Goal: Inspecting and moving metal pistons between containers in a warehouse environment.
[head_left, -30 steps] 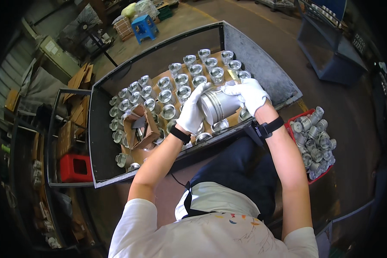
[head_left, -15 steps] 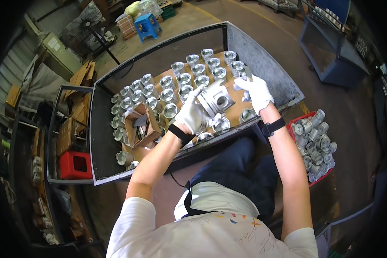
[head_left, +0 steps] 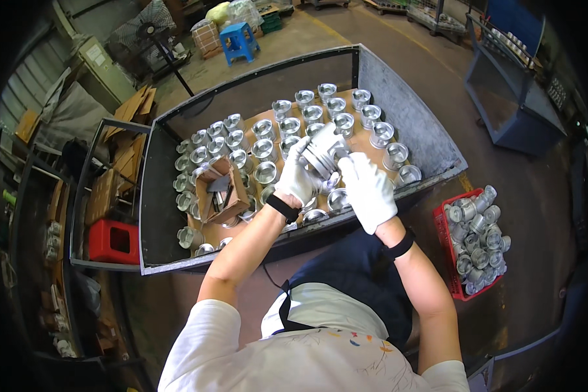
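Note:
Over the near part of a large metal bin, my left hand (head_left: 296,180), in a white glove, grips a silver engine piston (head_left: 321,147) tilted on its side. My right hand (head_left: 370,193), also gloved, is closed with its fingertips against the piston's side, by the pin hole. Whatever those fingers hold is hidden. Rows of upright pistons (head_left: 290,127) stand around and beyond my hands on brown cardboard (head_left: 277,228). Left of my left hand, a small open cardboard box (head_left: 231,208) with flat dark pieces inside sits among the pistons.
The bin's raised grey side wall (head_left: 405,111) stands at the right. A red crate (head_left: 445,245) heaped with pistons is on the floor to my right. At the left are a metal rack (head_left: 78,215) and a red bin (head_left: 104,240). A blue stool (head_left: 240,44) stands beyond.
My right hand has come from the right, where it held a small dark flat piece, inward and down to the piston. The left hand still grips the piston. The whole view has shifted slightly.

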The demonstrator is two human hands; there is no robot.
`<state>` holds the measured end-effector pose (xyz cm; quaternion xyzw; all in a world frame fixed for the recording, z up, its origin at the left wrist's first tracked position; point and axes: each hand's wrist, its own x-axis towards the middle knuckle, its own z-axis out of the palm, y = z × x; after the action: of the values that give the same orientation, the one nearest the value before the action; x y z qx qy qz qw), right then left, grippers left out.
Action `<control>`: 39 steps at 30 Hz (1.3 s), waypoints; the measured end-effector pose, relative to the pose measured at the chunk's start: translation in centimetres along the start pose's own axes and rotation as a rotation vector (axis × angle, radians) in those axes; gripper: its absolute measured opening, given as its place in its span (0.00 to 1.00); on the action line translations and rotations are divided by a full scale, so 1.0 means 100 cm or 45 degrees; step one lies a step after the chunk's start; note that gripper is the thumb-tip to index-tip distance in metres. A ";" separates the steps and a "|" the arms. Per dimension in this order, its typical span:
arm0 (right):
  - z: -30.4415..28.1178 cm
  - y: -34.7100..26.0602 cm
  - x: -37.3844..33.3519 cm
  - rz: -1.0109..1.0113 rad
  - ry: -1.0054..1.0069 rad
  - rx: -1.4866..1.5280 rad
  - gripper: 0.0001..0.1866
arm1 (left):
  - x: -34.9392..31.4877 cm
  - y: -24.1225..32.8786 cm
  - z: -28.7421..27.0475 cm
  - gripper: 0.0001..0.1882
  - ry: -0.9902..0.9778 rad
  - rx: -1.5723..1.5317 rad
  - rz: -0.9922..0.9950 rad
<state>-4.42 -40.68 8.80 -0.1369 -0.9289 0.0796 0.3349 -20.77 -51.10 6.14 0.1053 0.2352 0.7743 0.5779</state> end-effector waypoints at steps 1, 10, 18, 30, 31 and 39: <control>-0.001 -0.007 -0.002 -0.012 0.067 0.131 0.07 | 0.002 -0.006 0.006 0.29 0.101 -0.035 0.066; -0.004 -0.019 -0.005 -0.113 0.032 0.200 0.08 | -0.007 -0.004 0.006 0.26 0.060 -0.083 0.116; -0.015 0.027 0.005 0.416 0.144 0.480 0.12 | -0.002 0.020 0.024 0.23 -0.098 -0.019 0.028; -0.035 0.027 0.024 -0.085 -0.093 -0.029 0.10 | 0.067 0.005 0.017 0.27 -0.179 -0.267 -0.216; -0.028 0.031 0.021 -0.074 -0.095 -0.039 0.10 | 0.067 -0.004 0.027 0.27 -0.110 -0.180 -0.144; -0.011 0.019 0.019 0.065 -0.104 0.035 0.09 | 0.056 -0.009 0.044 0.27 0.080 -0.013 0.003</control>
<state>-4.74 -38.25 10.28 -0.1526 -0.9368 0.1066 0.2963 -19.88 -44.53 8.88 0.0780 0.2492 0.7792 0.5698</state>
